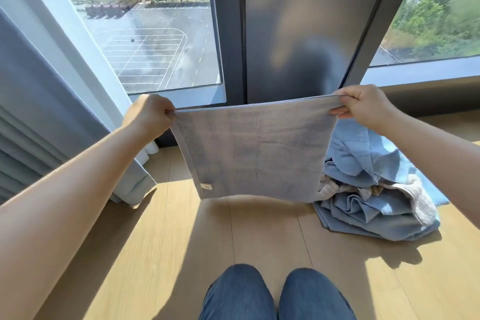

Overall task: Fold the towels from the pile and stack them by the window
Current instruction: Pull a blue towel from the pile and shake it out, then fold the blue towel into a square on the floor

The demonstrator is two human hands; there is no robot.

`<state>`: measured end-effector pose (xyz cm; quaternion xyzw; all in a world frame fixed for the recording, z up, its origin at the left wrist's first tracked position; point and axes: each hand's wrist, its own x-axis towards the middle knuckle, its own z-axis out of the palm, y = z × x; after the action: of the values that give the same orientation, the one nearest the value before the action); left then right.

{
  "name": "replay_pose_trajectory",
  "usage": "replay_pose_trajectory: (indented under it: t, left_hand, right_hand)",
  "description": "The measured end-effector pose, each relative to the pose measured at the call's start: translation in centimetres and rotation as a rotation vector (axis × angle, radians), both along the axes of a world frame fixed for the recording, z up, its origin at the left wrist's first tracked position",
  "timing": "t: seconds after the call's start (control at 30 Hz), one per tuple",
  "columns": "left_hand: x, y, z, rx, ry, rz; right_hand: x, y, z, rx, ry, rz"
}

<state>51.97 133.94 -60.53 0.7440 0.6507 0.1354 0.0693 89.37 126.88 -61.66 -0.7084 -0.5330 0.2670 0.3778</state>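
1. Your left hand (pixel 152 114) and right hand (pixel 363 105) each pinch a top corner of the towel (pixel 255 153).
2. It hangs above the floor (pixel 259 236), before the window (pixel 161 41).
3. The pile (pixel 374 189) lies at its right.

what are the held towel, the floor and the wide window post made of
Grey towel: likely cotton terry, matte; fuzzy nap, flat woven border, limp drape.
Floor: pale wood-look planks, maybe laminate; grain lines, seams, low sheen.
Window post: probably satin-finished metal; blurred reflections.
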Motion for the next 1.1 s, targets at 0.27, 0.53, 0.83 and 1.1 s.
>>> replay_pose_trajectory:
  t: [0.27,0.53,0.83,1.1]
  left_hand:
    - [-0.7,0.6,-0.4,0.182,-0.374,0.116]
    - [-2.4,0.0,0.1,0.063,-0.444,0.086]
    - [-4.1,2.8,-2.7,0.094,-0.369,0.159]
    - [-5.3,1.8,-4.0,0.192,-0.525,0.191]
  right_hand:
    - [-0.4,2.8,0.3,0.336,-0.275,0.002]
    - [-0.1,1.7,0.1,0.280,-0.117,0.025]
    - [-2.7,5.9,-2.8,0.050,0.012,0.005]
    - [-4.8,6.7,-3.6,0.252,0.079,-0.038]
